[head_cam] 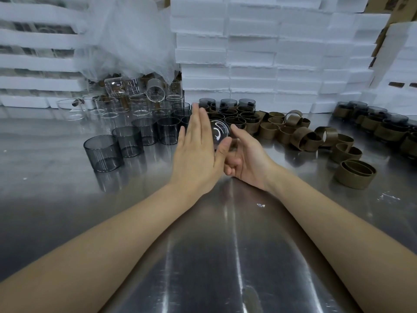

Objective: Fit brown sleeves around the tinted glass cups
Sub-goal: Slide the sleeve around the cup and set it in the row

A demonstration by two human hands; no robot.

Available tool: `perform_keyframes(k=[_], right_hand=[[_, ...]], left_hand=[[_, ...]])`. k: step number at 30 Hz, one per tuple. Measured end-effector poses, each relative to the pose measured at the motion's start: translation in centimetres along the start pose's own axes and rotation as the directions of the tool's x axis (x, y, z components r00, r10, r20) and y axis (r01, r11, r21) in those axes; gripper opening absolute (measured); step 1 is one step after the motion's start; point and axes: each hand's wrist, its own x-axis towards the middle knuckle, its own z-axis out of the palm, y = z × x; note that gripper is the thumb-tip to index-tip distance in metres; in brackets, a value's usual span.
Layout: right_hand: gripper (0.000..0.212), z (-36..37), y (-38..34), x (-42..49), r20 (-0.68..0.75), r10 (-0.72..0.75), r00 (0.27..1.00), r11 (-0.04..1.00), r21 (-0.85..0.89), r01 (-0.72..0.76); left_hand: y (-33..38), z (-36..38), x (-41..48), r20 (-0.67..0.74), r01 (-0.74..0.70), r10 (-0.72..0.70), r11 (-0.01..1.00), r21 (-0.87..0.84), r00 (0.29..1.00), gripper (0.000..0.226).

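Observation:
A tinted glass cup (pixel 220 132) lies on its side between my hands, its round base facing me. My left hand (pixel 198 150) is flat with straight fingers and presses against the cup's left side. My right hand (pixel 248 159) is palm up, its thumb against the cup's right side and its fingers curled beneath it. My hands hide whether a sleeve is on this cup. Bare tinted cups (pixel 103 152) stand in a row to the left. Loose brown sleeves (pixel 300 136) lie piled to the right.
Sleeved cups (pixel 232 114) stand just behind my hands, and more sleeved cups (pixel 383 125) are at the far right. Clear glasses (pixel 135 102) are heaped at the back left. White foam trays (pixel 270 53) are stacked along the back. The steel table (pixel 225 245) runs toward me.

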Motion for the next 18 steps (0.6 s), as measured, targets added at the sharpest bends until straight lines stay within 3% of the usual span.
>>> perform_keyframes(k=[3, 6, 8, 11, 14, 18], right_hand=[[0.036, 0.0, 0.3, 0.1, -0.042, -0.101, 0.994, 0.995, -0.03, 0.1], [0.026, 0.0, 0.5, 0.2, -0.133, -0.248, 0.959, 0.952, -0.218, 0.216], [0.041, -0.3, 0.6, 0.2, -0.226, -0.347, 0.91, 0.888, -0.393, 0.24], [0.052, -0.5, 0.9, 0.2, -0.273, -0.483, 0.832, 0.748, -0.623, 0.23], [0.047, -0.4, 1.0, 0.1, -0.215, -0.582, 0.784, 0.613, -0.75, 0.249], [0.04, 0.0, 0.9, -0.3, -0.147, -0.569, 0.809, 0.521, -0.825, 0.218]], left_hand=[[-0.8, 0.0, 0.0, 0.045, 0.121, -0.115, 0.975, -0.187, 0.992, 0.091], [-1.6, 0.2, 0.1, 0.075, 0.236, -0.226, 0.872, -0.429, 0.971, 0.08], [-1.8, 0.1, 0.2, 0.037, 0.192, -0.201, 0.84, -0.508, 0.979, 0.064], [-1.6, -0.3, 0.1, -0.085, -0.071, 0.036, 0.883, -0.464, 0.996, 0.05], [-1.2, -0.1, 0.1, -0.077, -0.258, 0.246, 0.908, -0.33, 0.966, 0.052], [-1.2, 0.7, 0.2, 0.012, -0.213, 0.225, 0.937, -0.277, 0.974, 0.062]])
